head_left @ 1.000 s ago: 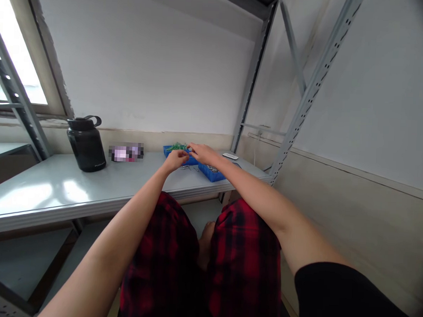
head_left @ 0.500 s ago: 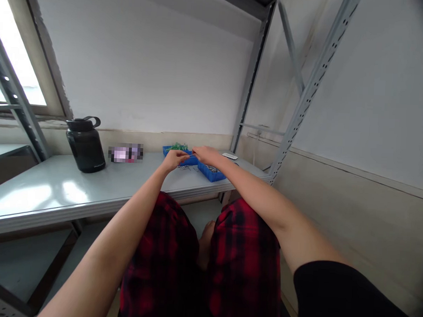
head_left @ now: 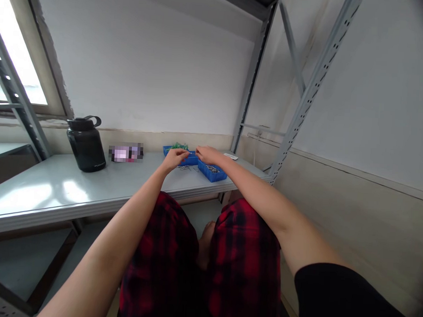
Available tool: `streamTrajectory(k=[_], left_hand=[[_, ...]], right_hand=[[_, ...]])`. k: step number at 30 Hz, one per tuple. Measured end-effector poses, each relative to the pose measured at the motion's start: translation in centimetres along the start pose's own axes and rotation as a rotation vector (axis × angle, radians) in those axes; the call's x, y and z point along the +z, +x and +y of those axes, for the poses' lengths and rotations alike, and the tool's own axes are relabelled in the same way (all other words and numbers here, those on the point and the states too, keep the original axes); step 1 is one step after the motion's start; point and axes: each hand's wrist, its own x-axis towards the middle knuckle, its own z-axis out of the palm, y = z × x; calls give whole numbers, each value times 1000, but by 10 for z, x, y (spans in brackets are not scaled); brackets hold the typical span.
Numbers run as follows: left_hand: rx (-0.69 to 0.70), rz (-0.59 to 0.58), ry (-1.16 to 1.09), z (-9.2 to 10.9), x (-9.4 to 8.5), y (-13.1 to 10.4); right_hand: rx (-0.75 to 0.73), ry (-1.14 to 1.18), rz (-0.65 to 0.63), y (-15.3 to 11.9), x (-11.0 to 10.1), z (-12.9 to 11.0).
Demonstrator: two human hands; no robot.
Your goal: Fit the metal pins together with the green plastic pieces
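My left hand [head_left: 176, 158] is closed in a pinch above the shelf. A thin, pale, stick-like piece [head_left: 190, 152] juts from its fingertips towards the right; it is too small to name. Close by on the right, my right hand [head_left: 206, 154] has its fingers bent together, and what they hold, if anything, is hidden. Behind both hands lies a blue bin [head_left: 190, 161], partly covered by them, with green stringy pieces [head_left: 178, 146] at its left end. Just below my right hand stands another blue bin [head_left: 215, 177] of small metallic-looking parts [head_left: 212, 168].
Small loose pieces [head_left: 183, 167] lie on the grey shelf [head_left: 132, 182] before the bins. A black bottle [head_left: 87, 146] and a blurred pinkish item [head_left: 125, 152] stand to the left. A white flat object [head_left: 230, 156] lies behind my right wrist. Metal uprights [head_left: 299, 116] rise on the right.
My right hand has shifted slightly right, so the gap between my hands is wider. My left hand has hardly moved and still pinches the thin piece.
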Motion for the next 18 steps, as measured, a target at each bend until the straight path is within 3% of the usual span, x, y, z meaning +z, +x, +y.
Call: streamTrajectory(k=[7, 13, 18], left_hand=[[31, -56, 40, 6, 11, -2], [-166, 34, -114, 16, 15, -5], [-131, 10, -98, 14, 15, -3]], right_hand=[[-76, 46, -95, 1, 12, -2], [-42, -12, 21, 0, 1, -10], [-137, 61, 136, 5, 5, -10]])
